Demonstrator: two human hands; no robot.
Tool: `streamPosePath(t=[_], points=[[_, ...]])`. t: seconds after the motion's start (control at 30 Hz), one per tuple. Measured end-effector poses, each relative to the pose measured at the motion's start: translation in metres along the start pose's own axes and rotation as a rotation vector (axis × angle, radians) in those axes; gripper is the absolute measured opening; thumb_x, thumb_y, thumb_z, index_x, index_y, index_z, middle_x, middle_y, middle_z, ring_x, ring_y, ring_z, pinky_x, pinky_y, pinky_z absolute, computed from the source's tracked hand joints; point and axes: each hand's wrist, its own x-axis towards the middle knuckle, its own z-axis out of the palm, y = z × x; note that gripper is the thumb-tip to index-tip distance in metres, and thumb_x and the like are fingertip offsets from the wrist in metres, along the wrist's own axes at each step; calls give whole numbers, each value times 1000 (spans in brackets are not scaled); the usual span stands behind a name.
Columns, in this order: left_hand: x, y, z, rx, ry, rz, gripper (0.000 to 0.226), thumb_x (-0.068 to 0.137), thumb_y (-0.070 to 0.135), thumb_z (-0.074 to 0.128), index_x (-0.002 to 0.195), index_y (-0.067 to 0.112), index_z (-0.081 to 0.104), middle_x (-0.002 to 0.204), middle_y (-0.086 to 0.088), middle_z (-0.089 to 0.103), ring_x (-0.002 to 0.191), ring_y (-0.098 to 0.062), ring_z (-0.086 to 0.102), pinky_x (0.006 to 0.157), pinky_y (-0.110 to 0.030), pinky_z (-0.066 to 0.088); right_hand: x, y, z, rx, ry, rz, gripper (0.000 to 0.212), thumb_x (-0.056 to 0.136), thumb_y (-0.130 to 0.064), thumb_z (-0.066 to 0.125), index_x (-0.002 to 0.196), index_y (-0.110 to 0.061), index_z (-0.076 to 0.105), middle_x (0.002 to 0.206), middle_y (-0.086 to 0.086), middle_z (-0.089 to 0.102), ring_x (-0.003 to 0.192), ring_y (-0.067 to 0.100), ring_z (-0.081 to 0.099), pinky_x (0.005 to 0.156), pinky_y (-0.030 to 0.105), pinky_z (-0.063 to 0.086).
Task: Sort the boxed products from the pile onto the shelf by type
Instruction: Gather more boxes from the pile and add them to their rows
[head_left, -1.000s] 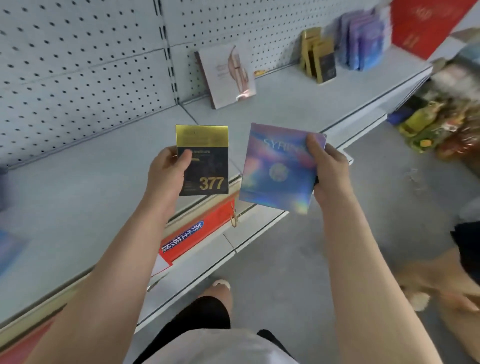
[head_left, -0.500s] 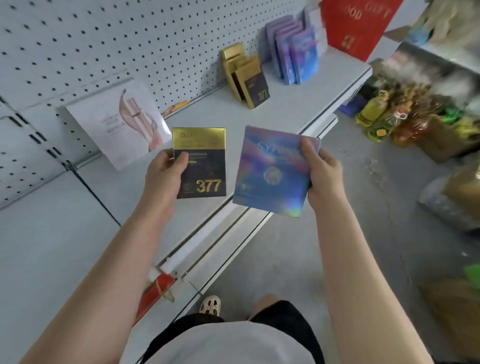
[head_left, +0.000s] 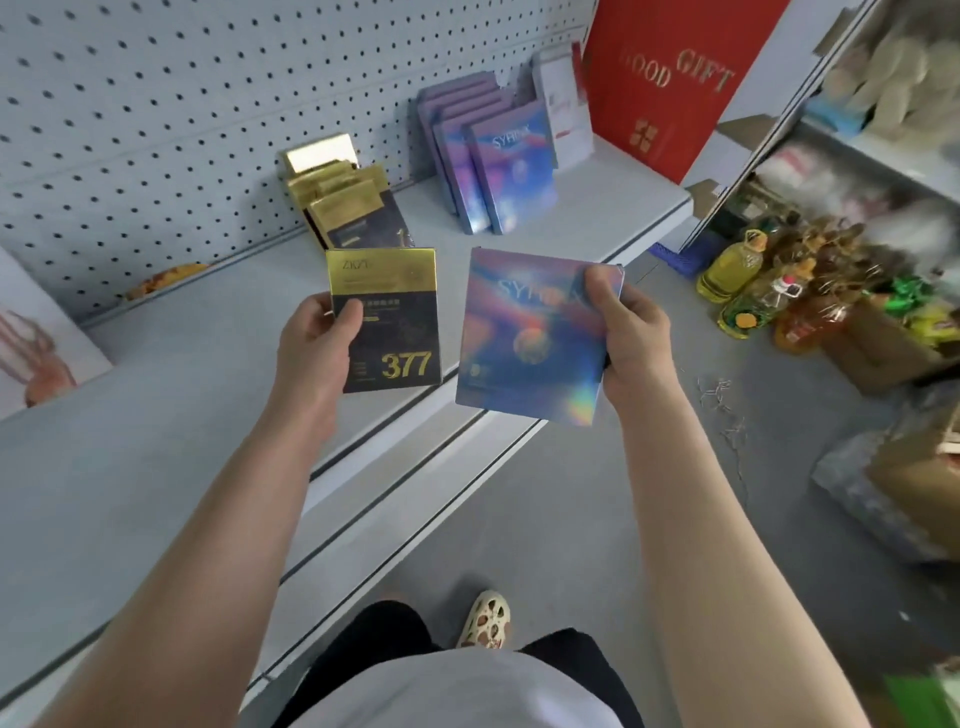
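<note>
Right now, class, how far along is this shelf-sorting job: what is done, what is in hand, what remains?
Done: a black-and-gold row and a holographic blue row already lean against the pegboard on the shelf. In hand: the left hand grips a 377 box, the right hand a SYHINX box. Left: placing each with its matching row. The pile is out of view.

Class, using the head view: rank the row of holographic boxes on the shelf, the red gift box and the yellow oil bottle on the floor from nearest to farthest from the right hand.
1. Yellow oil bottle, on the floor to the hand's right.
2. Row of holographic boxes, standing on the shelf, ahead of the hand.
3. Red gift box, at the shelf's far end.

The right hand grips its own holographic box.
</note>
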Motion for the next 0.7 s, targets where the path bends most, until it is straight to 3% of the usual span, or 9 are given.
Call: streamPosePath(t=[0.1,0.3,0.5,0.63,0.7], points=[[12,4,45,-4,27,10,10,96,25,58,104,20,62,102,-1,71,91,-15,69,81,-37,56,44,-17,-22,-17,-10,-6,31,75,-45,80,79,-15,71,82,8,67,73,23,60,73,40,50],[65,10,105,-24,61,26,13,96,25,58,107,20,62,108,-3,71,100,-21,68,91,-44,55,128,-36,-38,-14,-39,-24,28,76,-42,78,81,-15,72,84,8,71,73,23,65,78,45,57],[119,21,141,-40,101,27,13,98,25,56,108,18,60,100,3,69,87,-10,65,85,-35,54,196,-56,-26,-53,-97,-63,21,88,-33,73,90,-12,72,84,7,73,71,22,66,69,37,57],[145,28,156,-48,144,13,18,97,27,57,112,18,61,105,2,70,93,-13,67,90,-40,54,238,-64,-14,-65,-147,-67,37,76,-46,81,91,-13,75,101,23,71,83,29,64,86,58,54],[155,28,160,-53,185,-8,19,97,28,57,112,19,61,107,1,70,97,-16,67,93,-46,54,259,-66,-9,-79,-178,-56,37,75,-46,82,91,-13,74,99,21,70,84,29,64,87,58,53]])
